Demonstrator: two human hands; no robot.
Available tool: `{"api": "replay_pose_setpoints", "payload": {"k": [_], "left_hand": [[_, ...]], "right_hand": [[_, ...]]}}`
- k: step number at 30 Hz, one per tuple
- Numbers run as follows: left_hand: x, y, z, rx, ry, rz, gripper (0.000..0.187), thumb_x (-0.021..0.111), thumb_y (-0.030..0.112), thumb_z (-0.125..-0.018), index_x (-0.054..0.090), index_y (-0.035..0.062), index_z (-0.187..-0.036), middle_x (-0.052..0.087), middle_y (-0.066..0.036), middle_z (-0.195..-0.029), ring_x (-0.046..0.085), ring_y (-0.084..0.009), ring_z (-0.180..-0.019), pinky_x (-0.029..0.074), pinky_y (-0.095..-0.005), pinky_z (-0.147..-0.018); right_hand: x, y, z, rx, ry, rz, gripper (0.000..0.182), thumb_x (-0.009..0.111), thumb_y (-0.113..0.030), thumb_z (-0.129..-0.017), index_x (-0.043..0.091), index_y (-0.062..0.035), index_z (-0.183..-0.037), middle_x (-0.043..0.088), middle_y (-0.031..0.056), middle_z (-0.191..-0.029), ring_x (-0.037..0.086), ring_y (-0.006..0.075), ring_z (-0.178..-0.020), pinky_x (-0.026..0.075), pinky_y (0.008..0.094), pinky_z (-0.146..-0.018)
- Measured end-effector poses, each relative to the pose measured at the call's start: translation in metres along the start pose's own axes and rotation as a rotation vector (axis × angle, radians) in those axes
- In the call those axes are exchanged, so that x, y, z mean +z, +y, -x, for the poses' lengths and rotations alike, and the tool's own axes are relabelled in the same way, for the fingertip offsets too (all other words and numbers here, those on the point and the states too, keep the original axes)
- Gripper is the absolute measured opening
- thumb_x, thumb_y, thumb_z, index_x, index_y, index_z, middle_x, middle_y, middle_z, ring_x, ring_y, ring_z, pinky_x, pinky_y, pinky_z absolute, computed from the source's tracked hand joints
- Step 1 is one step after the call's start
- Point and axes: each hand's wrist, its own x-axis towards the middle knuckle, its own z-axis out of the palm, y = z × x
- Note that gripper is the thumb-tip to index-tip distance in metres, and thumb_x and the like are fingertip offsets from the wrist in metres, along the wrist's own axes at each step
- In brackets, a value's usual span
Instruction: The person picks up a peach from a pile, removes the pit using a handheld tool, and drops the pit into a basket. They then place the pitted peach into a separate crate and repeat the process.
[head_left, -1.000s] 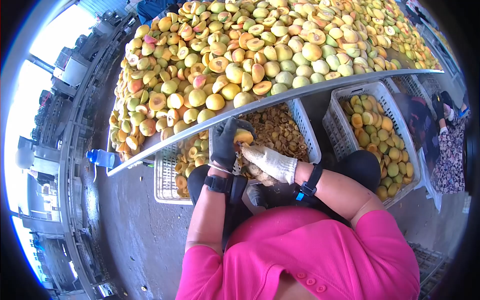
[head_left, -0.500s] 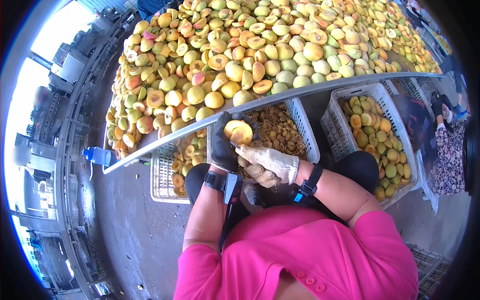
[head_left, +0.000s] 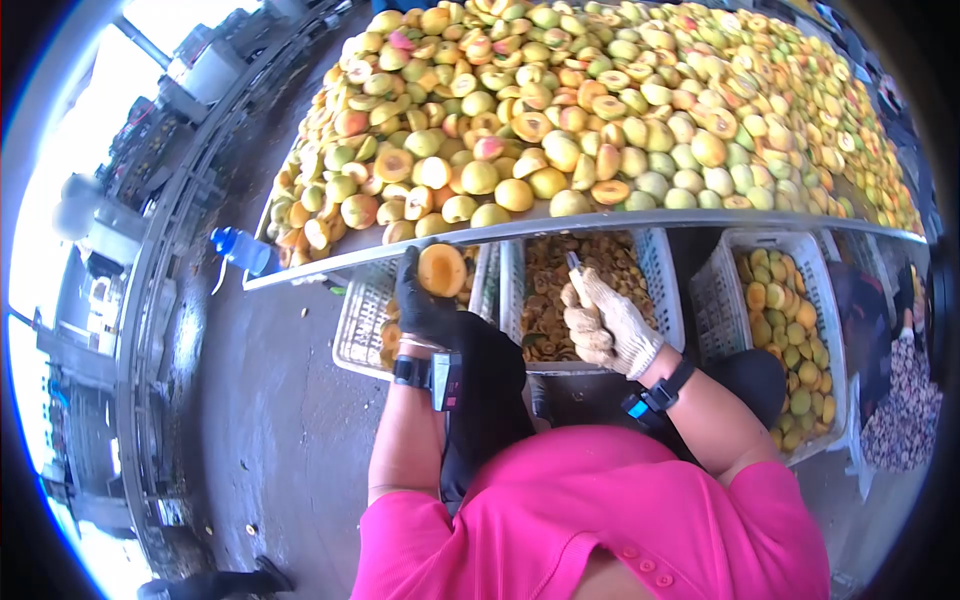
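Note:
My left hand [head_left: 426, 310], in a black glove, is closed on a halved peach [head_left: 441, 270] with its orange cut face up. It hovers over a white crate [head_left: 362, 345] of peach pieces, just below the table edge. My right hand [head_left: 615, 325] wears a white knit glove and grips a small tool [head_left: 573, 262] with a metal tip; most of the tool is hidden in the fingers. Under that hand stands another crate [head_left: 668, 290] holding brown pits and scraps [head_left: 545, 330]. The two hands are apart.
A heap of whole and halved peaches [head_left: 560, 150] covers the table, bounded by a metal edge [head_left: 600, 221]. To the right stands a crate [head_left: 835, 380] of peaches. A blue-capped bottle [head_left: 245, 250] sits at the left corner. Another person [head_left: 900, 420] is at far right.
My hands were together at the peach half and have separated. The left moved left with the peach half, the right moved right with the tool. The whole view has shifted.

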Motion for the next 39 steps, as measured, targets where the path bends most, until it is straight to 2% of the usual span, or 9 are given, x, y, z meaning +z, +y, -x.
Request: {"api": "replay_pose_setpoints", "payload": {"k": [3, 5, 12, 16, 22, 28, 32, 34, 39], "left_hand": [[-0.066, 0.032, -0.022, 0.618, 0.020, -1.063, 0.036, 0.053, 0.030, -0.099, 0.062, 0.0010, -0.118, 0.065, -0.012, -0.111, 0.063, -0.0242, -0.103, 0.050, -0.0354, -0.091], [-0.089, 0.041, -0.047, 0.277, 0.202, -0.725, 0.035, 0.057, 0.028, -0.096, 0.063, 0.0001, -0.118, 0.065, -0.015, -0.111, 0.062, -0.0264, -0.104, 0.049, -0.0355, -0.092], [-0.046, 0.063, -0.114, -0.202, 0.052, -1.880, 0.071, 0.068, 0.060, -0.077, 0.063, 0.0044, -0.122, 0.068, -0.018, -0.119, 0.062, -0.0304, -0.116, 0.049, -0.0429, -0.096], [-0.042, 0.063, -0.143, -0.410, -0.019, -1.871, 0.075, 0.073, 0.057, -0.074, 0.063, 0.0010, -0.122, 0.068, -0.020, -0.116, 0.065, -0.0321, -0.111, 0.048, -0.0394, -0.095], [-0.073, 0.056, -0.149, -0.260, 0.018, -1.787, 0.080, 0.079, 0.055, -0.069, 0.059, -0.0019, -0.122, 0.068, -0.023, -0.113, 0.067, -0.0336, -0.107, 0.052, -0.0391, -0.091], [-0.071, 0.040, -0.114, 0.078, 0.045, -0.689, 0.052, 0.076, 0.031, -0.082, 0.057, 0.0012, -0.120, 0.065, -0.013, -0.110, 0.062, -0.0225, -0.108, 0.050, -0.0361, -0.090], [-0.011, 0.026, -0.049, -0.052, -0.278, 0.246, 0.039, 0.058, 0.015, -0.094, 0.050, 0.0063, -0.130, 0.058, -0.011, -0.122, 0.058, -0.0226, -0.115, 0.047, -0.0467, -0.105], [0.008, 0.012, -0.021, 0.446, -0.167, -1.403, 0.040, 0.052, 0.012, -0.095, 0.047, 0.0045, -0.133, 0.058, -0.013, -0.123, 0.062, -0.0267, -0.109, 0.047, -0.0474, -0.104], [0.066, -0.013, 0.007, 0.750, -0.140, -1.283, 0.030, 0.065, 0.016, -0.087, 0.059, -0.0003, -0.112, 0.063, -0.013, -0.099, 0.062, -0.0306, -0.087, 0.051, -0.0409, -0.077]], "right_hand": [[0.004, 0.000, -0.001, -0.001, 0.056, 0.026, 0.040, 0.045, -0.053, -0.101, 0.054, -0.0136, -0.096, 0.041, -0.0050, -0.060, 0.033, 0.0058, -0.036, 0.029, 0.0217, -0.033], [0.004, 0.001, -0.005, 0.011, 0.100, 0.030, 0.040, 0.045, -0.053, -0.101, 0.053, -0.0140, -0.096, 0.041, -0.0049, -0.061, 0.032, 0.0061, -0.036, 0.028, 0.0219, -0.032], [0.012, 0.007, -0.017, 0.056, 0.158, 0.180, 0.038, 0.043, -0.054, -0.102, 0.054, -0.0173, -0.096, 0.038, -0.0067, -0.062, 0.031, 0.0058, -0.039, 0.026, 0.0223, -0.035], [0.020, 0.010, -0.023, 0.053, 0.197, 0.265, 0.040, 0.041, -0.054, -0.103, 0.051, -0.0172, -0.091, 0.039, -0.0073, -0.060, 0.030, 0.0057, -0.038, 0.026, 0.0224, -0.037], [0.026, 0.014, -0.029, 0.064, 0.184, 0.289, 0.038, 0.042, -0.052, -0.103, 0.052, -0.0172, -0.092, 0.041, -0.0072, -0.061, 0.033, 0.0050, -0.039, 0.028, 0.0219, -0.037], [0.033, 0.014, -0.031, 0.014, 0.187, 0.370, 0.033, 0.047, -0.047, -0.103, 0.054, -0.0163, -0.095, 0.047, -0.0063, -0.063, 0.037, 0.0046, -0.039, 0.028, 0.0207, -0.034], [0.037, 0.014, -0.032, -0.035, 0.169, 0.474, 0.028, 0.049, -0.043, -0.103, 0.054, -0.0152, -0.100, 0.048, -0.0053, -0.061, 0.039, 0.0052, -0.037, 0.031, 0.0218, -0.033], [0.038, 0.015, -0.030, -0.076, 0.177, 0.557, 0.026, 0.048, -0.040, -0.104, 0.053, -0.0151, -0.100, 0.048, -0.0046, -0.060, 0.040, 0.0055, -0.037, 0.032, 0.0223, -0.033], [0.026, 0.007, -0.023, -0.284, 0.240, 0.940, 0.037, 0.050, -0.037, -0.103, 0.060, -0.0054, -0.118, 0.065, 0.0074, -0.081, 0.061, 0.0196, -0.068, 0.049, 0.0322, -0.063]]}}
